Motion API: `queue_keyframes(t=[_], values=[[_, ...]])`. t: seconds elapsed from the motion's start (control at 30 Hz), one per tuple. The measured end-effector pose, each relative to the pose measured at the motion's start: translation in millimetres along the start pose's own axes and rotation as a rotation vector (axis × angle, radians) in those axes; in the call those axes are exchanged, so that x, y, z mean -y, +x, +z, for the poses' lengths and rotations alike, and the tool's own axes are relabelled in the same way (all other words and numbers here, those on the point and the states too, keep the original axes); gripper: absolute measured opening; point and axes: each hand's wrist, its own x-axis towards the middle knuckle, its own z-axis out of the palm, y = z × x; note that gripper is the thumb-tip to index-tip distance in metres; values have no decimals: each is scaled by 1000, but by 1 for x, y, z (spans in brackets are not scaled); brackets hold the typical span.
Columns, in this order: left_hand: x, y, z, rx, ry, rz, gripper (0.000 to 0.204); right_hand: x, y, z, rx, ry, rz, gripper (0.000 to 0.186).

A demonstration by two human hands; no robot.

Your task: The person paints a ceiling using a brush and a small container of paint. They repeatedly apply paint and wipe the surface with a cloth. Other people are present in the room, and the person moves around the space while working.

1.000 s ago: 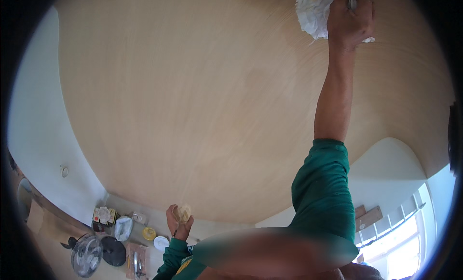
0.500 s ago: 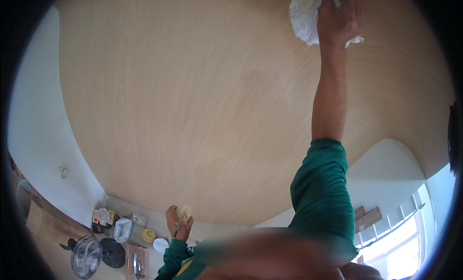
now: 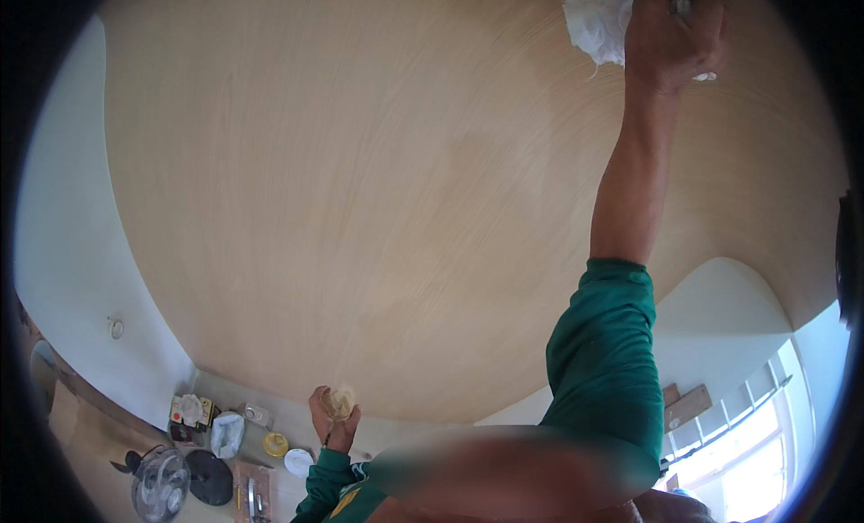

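My right hand (image 3: 675, 48) is closed on a bunched white cloth (image 3: 598, 23) at the upper right. The cloth lies against a broad, pale wood-grained surface (image 3: 360, 208) that fills most of the view. One edge of the cloth is frayed, and part of it is hidden behind my fingers and cut off by the frame. Low and left of centre, my left hand (image 3: 342, 435) grips a small cup (image 3: 339, 403). Something pale and cream-coloured shows in the cup, too small to make out. My left arm is bent, while the right one reaches far out.
At the lower left stand a fan (image 3: 160, 492), a lined white container (image 3: 228, 435), a yellow round lid or tub (image 3: 274, 445), a white round one (image 3: 298, 462) and a tray with tools (image 3: 253, 498). A white wall (image 3: 72, 190) borders the left; a bright window (image 3: 754, 480) is lower right.
My right hand and the cloth have slid to the right and slightly upward across the wood-grained surface. The left hand with the cup has hardly moved.
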Motion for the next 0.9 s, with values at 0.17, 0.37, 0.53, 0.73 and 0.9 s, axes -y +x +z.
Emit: queue_keyframes(t=[0.17, 0.37, 0.53, 0.73, 0.9], values=[[-2, -1, 2, -14, 24, -9, 74, 4, -15, 8, 40, -30, 0, 20], [-6, -6, 0, -50, 141, -21, 73, 17, -61, 9, 199, -34, -72, 19], [-1, -7, -2, -58, 81, -38, 74, 24, -76, -4, 196, 37, -134, 19], [-6, -6, -6, -34, 139, 39, 75, 14, -32, 4, 49, 31, -100, 18], [-14, -1, -2, -23, 26, 7, 76, 29, -62, 9, 213, -13, -94, 17]])
